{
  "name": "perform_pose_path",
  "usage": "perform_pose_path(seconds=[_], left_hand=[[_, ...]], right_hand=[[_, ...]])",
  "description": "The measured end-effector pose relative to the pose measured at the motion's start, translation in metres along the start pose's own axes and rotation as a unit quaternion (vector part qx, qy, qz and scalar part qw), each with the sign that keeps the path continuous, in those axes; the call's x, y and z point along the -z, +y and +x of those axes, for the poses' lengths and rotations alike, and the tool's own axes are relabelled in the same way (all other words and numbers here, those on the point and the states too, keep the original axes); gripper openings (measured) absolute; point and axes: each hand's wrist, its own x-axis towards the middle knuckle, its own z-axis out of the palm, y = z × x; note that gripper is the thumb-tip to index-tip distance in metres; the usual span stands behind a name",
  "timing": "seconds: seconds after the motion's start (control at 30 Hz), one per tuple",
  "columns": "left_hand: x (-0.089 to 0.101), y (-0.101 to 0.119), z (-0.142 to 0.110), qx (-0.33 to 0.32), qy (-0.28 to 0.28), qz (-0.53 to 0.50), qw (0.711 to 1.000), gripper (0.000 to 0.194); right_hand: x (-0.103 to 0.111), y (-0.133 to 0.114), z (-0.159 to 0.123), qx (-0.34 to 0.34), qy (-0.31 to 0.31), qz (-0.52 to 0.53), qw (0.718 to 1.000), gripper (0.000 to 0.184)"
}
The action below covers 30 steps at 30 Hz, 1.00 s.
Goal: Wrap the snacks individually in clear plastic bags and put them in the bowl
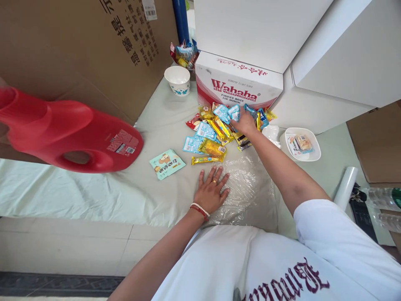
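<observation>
My left hand (pixel 211 189) lies flat with fingers spread on the left edge of a clear plastic bag (pixel 247 188) spread on the pale green cloth (pixel 125 192). A ring and a bead bracelet show on it. My right hand (pixel 245 122) reaches forward into a pile of snack packets (pixel 213 133) in front of a white and red Wahaha carton (pixel 238 81). Its fingers are closed around light blue packets (pixel 233 112). A single teal packet (pixel 166 163) lies apart to the left of the pile.
A large red jug (pixel 69 133) lies on its side at the left before a big brown cardboard box (pixel 94 46). A white paper cup (pixel 177 80) stands behind the pile. A white dish (pixel 302 145) with packets and a white roll (pixel 345 188) sit at the right.
</observation>
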Motion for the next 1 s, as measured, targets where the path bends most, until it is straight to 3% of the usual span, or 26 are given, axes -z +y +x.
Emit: perform_pose_path(seconds=[0.13, 0.27, 0.4, 0.5, 0.73, 0.8, 0.9, 1.0], left_hand=[[0.0, 0.0, 0.0, 0.0, 0.001, -0.003, 1.0, 0.057], [0.001, -0.001, 0.0, 0.0, 0.0, -0.007, 1.0, 0.057], [0.001, -0.001, 0.0, 0.001, 0.001, -0.007, 1.0, 0.056], [0.001, 0.0, 0.0, 0.001, 0.0, -0.007, 1.0, 0.056], [0.0, -0.001, 0.001, 0.004, 0.005, -0.011, 1.0, 0.058], [0.0, 0.0, 0.001, 0.008, 0.008, -0.014, 1.0, 0.06], [0.001, 0.001, 0.001, 0.012, 0.014, -0.018, 1.0, 0.064], [0.001, 0.0, 0.001, 0.018, 0.018, -0.022, 0.999, 0.071]], right_hand=[[-0.004, 0.005, -0.005, 0.001, -0.014, 0.024, 1.0, 0.088], [-0.004, 0.016, -0.015, -0.017, -0.032, 0.009, 0.999, 0.075], [-0.005, 0.02, -0.021, 0.01, 0.007, 0.016, 1.0, 0.077], [-0.004, 0.012, -0.018, 0.032, 0.015, -0.004, 0.999, 0.078], [0.018, -0.012, -0.017, 0.034, -0.045, -0.081, 0.995, 0.073], [0.033, -0.011, -0.034, 0.061, -0.043, -0.053, 0.996, 0.071], [0.06, -0.002, -0.081, 0.113, -0.051, 0.029, 0.992, 0.067], [0.078, 0.012, -0.144, 0.154, -0.124, 0.076, 0.977, 0.07]])
